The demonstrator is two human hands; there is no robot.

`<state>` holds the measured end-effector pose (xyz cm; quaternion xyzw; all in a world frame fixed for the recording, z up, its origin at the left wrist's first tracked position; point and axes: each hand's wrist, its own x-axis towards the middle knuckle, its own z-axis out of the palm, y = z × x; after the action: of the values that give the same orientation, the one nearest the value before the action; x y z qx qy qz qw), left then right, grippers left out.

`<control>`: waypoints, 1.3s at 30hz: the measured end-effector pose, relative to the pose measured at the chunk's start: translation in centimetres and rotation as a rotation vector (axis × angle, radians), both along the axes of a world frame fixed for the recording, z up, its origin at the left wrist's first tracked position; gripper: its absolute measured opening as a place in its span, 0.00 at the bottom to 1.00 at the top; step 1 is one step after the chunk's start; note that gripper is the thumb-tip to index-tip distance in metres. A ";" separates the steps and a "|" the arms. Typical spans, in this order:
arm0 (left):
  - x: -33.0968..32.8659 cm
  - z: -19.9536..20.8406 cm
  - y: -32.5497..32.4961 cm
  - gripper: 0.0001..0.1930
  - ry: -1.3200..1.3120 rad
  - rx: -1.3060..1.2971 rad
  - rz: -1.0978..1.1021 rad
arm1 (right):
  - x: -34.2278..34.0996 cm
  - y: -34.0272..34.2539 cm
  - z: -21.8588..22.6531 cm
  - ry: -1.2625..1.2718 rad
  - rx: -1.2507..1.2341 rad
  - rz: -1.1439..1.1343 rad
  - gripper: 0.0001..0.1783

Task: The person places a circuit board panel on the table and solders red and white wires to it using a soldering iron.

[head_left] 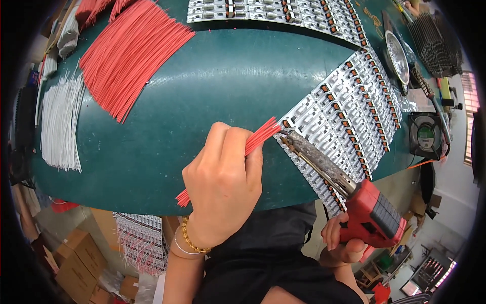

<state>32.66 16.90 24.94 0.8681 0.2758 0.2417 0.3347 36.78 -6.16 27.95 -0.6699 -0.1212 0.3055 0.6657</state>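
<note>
A small bundle of red wires [262, 135] is closed in the fingers of my left hand [220, 177]. The wires' tips point up and right, and their other ends stick out below the hand. My right hand [338, 240] grips the handle of a red and black soldering gun [372, 213]. Its long, discoloured barrel reaches up and left, so the tip comes close to the wire ends at the left corner of a panel of circuit boards [324, 119]. Whether tip and wires touch, I cannot tell.
A large fan of red wires [134, 53] and a bunch of white wires [62, 124] lie at left on the green table [202, 81]. More board panels [273, 12] lie at the back. A metal dish [397, 57] and a small fan [425, 136] stand at right; cardboard boxes [81, 258] are below left.
</note>
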 end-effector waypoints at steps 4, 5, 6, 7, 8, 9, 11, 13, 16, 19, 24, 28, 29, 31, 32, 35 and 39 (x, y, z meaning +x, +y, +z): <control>0.1 -0.2 0.0 0.07 -0.010 -0.010 -0.009 | 0.1 -0.1 0.0 -0.017 0.011 0.013 0.40; 0.1 -0.2 0.0 0.07 -0.022 -0.018 -0.016 | 0.2 -0.1 0.2 -0.019 0.025 0.007 0.40; 0.1 -0.2 -0.1 0.07 -0.021 -0.019 -0.019 | 0.2 -0.2 0.3 -0.023 0.039 0.000 0.39; 0.0 -0.2 -0.1 0.07 -0.029 -0.037 -0.032 | 0.1 -0.4 0.3 -0.021 0.039 0.000 0.39; -0.1 -0.1 -0.2 0.07 -0.036 -0.054 -0.047 | 0.0 -0.6 0.2 -0.032 0.061 -0.006 0.39; -0.1 -0.2 -0.3 0.07 -0.035 -0.054 -0.048 | -0.1 -0.9 0.1 -0.043 0.082 -0.013 0.39; -0.1 -0.3 -0.5 0.07 -0.047 -0.002 -0.036 | -0.3 -1.2 0.0 -0.037 0.083 -0.005 0.39; -0.1 -0.4 -0.5 0.07 -0.045 0.019 -0.034 | -0.3 -1.3 0.0 -0.031 0.084 0.003 0.39; 0.0 -0.5 -0.5 0.07 -0.049 0.043 -0.036 | -0.2 -1.2 0.1 -0.011 0.055 0.016 0.39; 0.0 -0.6 -0.5 0.07 -0.055 0.051 -0.038 | -0.3 -1.4 0.0 -0.023 0.009 0.010 0.40; 0.1 -0.7 -0.5 0.07 -0.054 0.068 -0.033 | -0.9 -2.3 0.0 0.005 -0.209 0.055 0.34; 0.0 -0.7 -0.4 0.07 -0.055 0.068 -0.037 | -1.0 -1.9 0.1 0.004 -0.103 0.044 0.39; 0.1 -0.7 -0.4 0.07 -0.062 0.070 -0.040 | -0.9 -1.8 0.1 0.004 -0.068 0.041 0.41; 0.1 -0.6 -0.5 0.07 -0.055 0.072 -0.038 | -0.9 -1.6 0.0 0.005 -0.031 0.037 0.43; 0.1 -0.4 -0.5 0.07 -0.049 0.071 -0.037 | -0.9 -1.5 -0.1 -0.021 -0.033 0.005 0.44; 0.1 -0.4 -0.5 0.07 -0.042 0.082 -0.035 | -1.0 -1.6 0.5 0.013 -0.052 0.003 0.46; 0.0 -0.5 -0.8 0.06 -0.031 0.069 -0.036 | -1.2 -1.9 -0.4 0.052 -0.010 0.066 0.47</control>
<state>32.66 16.14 24.46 0.8800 0.2467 0.2583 0.3131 35.62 -8.10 27.56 -0.6606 -0.1243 0.3451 0.6550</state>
